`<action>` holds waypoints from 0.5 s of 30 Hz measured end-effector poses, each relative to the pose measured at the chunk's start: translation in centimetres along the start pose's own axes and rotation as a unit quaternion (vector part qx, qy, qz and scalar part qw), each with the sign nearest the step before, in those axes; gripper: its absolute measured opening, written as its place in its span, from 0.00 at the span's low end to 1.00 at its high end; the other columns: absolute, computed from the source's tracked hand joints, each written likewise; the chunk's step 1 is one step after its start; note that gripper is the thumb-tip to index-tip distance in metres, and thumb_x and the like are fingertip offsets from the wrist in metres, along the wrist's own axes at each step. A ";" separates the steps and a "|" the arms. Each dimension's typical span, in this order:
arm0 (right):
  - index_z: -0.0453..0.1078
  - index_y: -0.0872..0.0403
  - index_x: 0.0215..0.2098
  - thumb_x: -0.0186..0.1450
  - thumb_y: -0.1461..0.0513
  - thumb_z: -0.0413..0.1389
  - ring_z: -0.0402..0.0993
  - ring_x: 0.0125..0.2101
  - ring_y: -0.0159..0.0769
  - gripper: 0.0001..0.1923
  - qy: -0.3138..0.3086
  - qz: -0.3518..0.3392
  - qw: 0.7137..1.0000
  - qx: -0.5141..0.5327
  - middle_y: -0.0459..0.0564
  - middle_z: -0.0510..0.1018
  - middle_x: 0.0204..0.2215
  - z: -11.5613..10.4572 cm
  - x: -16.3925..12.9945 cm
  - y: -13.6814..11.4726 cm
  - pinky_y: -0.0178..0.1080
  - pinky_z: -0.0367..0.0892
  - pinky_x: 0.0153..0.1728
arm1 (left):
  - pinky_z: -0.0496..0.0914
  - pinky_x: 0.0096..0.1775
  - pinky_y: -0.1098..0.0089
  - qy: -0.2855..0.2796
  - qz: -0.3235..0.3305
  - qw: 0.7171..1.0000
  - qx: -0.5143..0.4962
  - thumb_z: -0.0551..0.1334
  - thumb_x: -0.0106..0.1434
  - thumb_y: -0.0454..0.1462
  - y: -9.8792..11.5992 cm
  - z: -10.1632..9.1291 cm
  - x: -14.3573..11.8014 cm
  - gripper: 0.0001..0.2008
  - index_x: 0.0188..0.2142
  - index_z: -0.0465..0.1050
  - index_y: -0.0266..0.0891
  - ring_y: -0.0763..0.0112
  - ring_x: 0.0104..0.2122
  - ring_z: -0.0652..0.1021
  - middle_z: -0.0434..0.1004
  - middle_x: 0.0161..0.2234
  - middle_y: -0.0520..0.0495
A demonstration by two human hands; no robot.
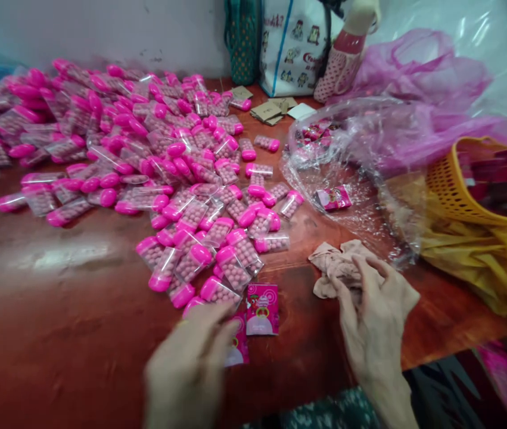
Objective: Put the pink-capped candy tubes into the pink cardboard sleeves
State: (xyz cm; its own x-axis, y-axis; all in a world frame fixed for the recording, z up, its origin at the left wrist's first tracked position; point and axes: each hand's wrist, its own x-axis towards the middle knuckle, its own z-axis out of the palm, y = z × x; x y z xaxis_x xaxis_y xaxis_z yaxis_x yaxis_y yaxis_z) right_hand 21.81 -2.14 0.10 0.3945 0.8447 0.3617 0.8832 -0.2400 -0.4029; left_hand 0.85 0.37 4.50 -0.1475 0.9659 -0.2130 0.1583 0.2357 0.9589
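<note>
Counter (pixel 70 310): we saw it red-brown, carrying everything.
Pile of pink packets (pixel 155 173): spread behind and left of our hands.
Yellow basket (pixel 463 190): far right, well apart.
Cloth (pixel 336 265): our right hand (pixel 376 325) rested on it, fingers loosely curled.
Small card (pixel 262 308): upright long axis, just beside our blurred left hand (pixel 190 369), the nearer hand; its grip we couldn't tell.

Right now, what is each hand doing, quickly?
Left hand: blurred, fingers over a pink card packet; a firm hold cannot be told.
Right hand: open, fingertips resting on a crumpled beige cloth.
</note>
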 end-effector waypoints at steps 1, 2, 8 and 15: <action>0.66 0.56 0.51 0.65 0.58 0.50 0.61 0.52 0.55 0.17 -0.010 -0.005 1.000 -0.004 0.62 0.67 0.50 0.2 0.1 1.0 0.59 0.55 0.50 | 0.67 0.48 0.64 -0.053 0.082 0.993 0.059 0.67 0.51 0.32 0.5 2.7 -0.3 0.14 0.39 0.78 0.45 0.57 0.40 0.77 0.80 0.38 0.46; 0.66 0.55 0.50 0.66 0.59 0.48 0.62 0.51 0.53 0.16 -0.015 -0.012 1.000 0.017 0.61 0.68 0.49 0.5 0.1 2.0 0.59 0.57 0.50 | 0.66 0.48 0.62 -0.125 0.151 0.976 0.091 0.61 0.57 0.31 0.8 5.6 -0.5 0.15 0.44 0.76 0.42 0.57 0.42 0.76 0.78 0.42 0.42; 0.71 0.55 0.37 0.66 0.54 0.46 0.69 0.40 0.45 0.16 0.047 -0.018 0.992 0.116 0.54 0.75 0.37 2.0 0.4 4.9 0.50 0.62 0.43 | 0.66 0.39 0.63 -0.254 0.222 0.917 0.214 0.49 0.63 0.29 -0.6 16.6 0.4 0.15 0.43 0.71 0.36 0.58 0.37 0.74 0.73 0.39 0.37; 0.70 0.56 0.28 0.69 0.56 0.43 0.68 0.32 0.41 0.20 0.025 -0.002 0.996 0.087 0.52 0.74 0.28 2.7 2.6 5.0 0.47 0.61 0.40 | 0.64 0.31 0.64 -0.242 0.219 0.911 0.253 0.53 0.64 0.36 -0.4 14.9 1.2 0.10 0.36 0.72 0.34 0.60 0.29 0.73 0.73 0.33 0.39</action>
State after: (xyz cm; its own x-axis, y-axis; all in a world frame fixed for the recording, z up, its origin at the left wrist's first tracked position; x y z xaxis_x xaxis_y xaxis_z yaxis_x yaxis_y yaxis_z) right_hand 26.60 0.08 -3.25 0.4067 0.8192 0.4043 0.8299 -0.1463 -0.5384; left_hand 15.11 3.05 1.05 0.4667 0.8844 -0.0060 0.5454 -0.2824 0.7892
